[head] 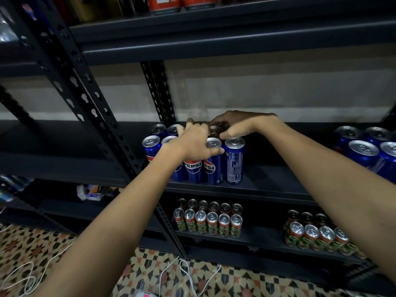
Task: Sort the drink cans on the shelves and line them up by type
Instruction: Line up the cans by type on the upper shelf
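Several blue Pepsi cans [234, 161] stand in a tight block on the middle shelf [267, 185]. My left hand [192, 142] lies over the tops of the middle cans, fingers curled round one of them, thumb against a front can's rim. My right hand [237, 123] reaches over the back row, its fingers curled round the top of a dark-topped can [215, 130]. A second group of blue Pepsi cans [364, 151] stands at the shelf's right end.
Green-and-red cans [209, 219] stand in two rows on the lower shelf, another group [317, 234] to their right. Orange cans [165, 4] sit on the top shelf. A slotted steel upright [85, 103] crosses left of the cans. White cables [188, 273] lie on the tiled floor.
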